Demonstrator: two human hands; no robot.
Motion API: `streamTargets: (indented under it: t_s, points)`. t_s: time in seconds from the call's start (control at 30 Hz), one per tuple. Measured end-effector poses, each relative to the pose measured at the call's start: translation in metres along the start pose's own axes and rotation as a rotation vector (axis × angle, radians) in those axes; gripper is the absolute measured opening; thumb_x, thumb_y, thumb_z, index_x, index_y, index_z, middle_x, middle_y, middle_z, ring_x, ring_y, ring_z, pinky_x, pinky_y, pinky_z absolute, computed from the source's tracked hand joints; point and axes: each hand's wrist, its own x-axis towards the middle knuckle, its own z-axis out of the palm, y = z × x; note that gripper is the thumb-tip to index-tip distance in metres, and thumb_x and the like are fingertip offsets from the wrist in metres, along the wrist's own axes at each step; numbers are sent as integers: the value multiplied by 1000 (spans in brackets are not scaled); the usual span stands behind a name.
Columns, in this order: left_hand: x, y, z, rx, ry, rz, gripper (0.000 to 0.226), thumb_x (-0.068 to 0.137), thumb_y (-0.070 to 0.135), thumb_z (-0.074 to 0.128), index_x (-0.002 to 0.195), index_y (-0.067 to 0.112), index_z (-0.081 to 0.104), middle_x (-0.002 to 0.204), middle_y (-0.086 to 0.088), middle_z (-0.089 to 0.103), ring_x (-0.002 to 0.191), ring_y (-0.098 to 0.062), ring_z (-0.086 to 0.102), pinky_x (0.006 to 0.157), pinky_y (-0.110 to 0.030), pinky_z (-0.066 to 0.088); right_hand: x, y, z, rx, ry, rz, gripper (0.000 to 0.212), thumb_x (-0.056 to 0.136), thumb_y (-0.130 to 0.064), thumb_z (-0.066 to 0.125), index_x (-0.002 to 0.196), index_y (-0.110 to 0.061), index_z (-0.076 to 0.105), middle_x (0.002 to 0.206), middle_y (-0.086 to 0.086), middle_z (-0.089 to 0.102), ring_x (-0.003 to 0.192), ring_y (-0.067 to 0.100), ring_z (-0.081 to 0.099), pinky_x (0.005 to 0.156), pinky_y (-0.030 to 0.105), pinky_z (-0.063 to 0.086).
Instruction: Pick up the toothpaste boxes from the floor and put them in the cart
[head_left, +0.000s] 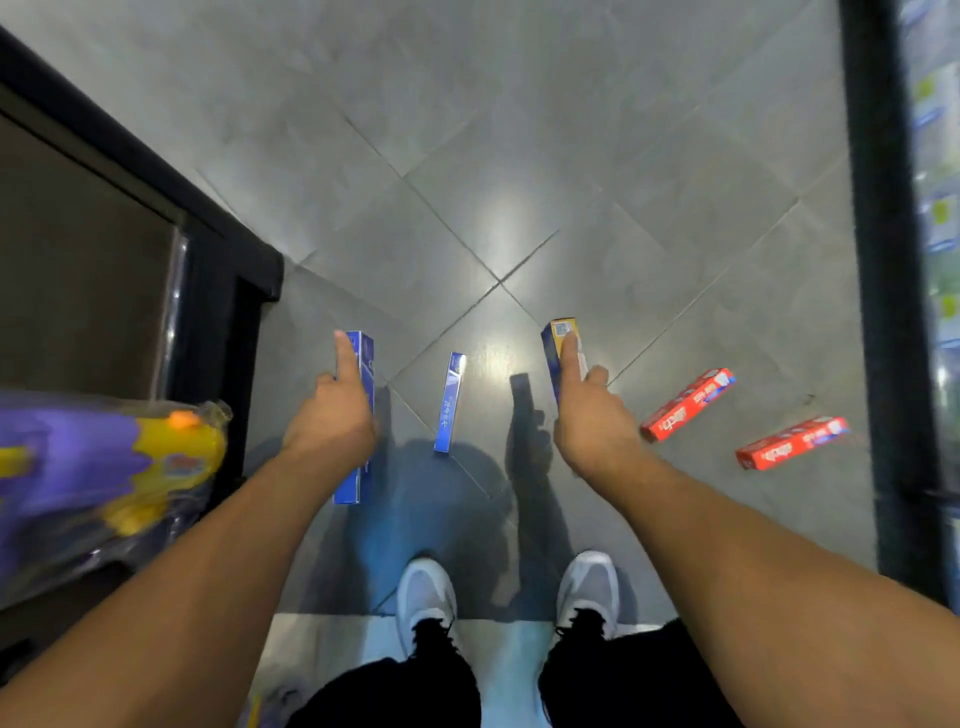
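My left hand (332, 421) grips a long blue toothpaste box (363, 364), index finger stretched along it. My right hand (592, 415) holds a blue and yellow toothpaste box (555, 338) the same way, above the floor. Between my hands a third blue box (450, 402) lies on the grey tiles. Two red toothpaste boxes (688, 404) (792, 442) lie on the floor to the right of my right hand. No cart can be told apart for sure; a dark-framed bin or shelf (93, 249) stands at the left.
A purple and yellow packaged toy (104, 467) lies at the left edge. A black-framed shelf (883, 312) with goods runs down the right side. My two grey shoes (426, 597) (589, 587) stand on the tiles below the hands.
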Motion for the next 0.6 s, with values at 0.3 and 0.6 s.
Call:
streamTargets:
  t_s: [0.3,0.6]
  points:
    - [-179,75,-239,90,117,176,96,88,16,54,153,22,-16,116,-17,52,91,-37,58,69,-37,41,-171,-24,-249,-52,87,-20,95,91,-13,58,155,-25,-12,124,15,42,102,38,61,69,38,39]
    - [-333,162,-377,88,135,352,90,84,16,55,152,17,-4,104,-9,59,79,-27,53,68,-34,43,-307,7,-429,122,187,81,53,83,-11,63,130,-10,37,122,9,50,108,30,61,81,37,49]
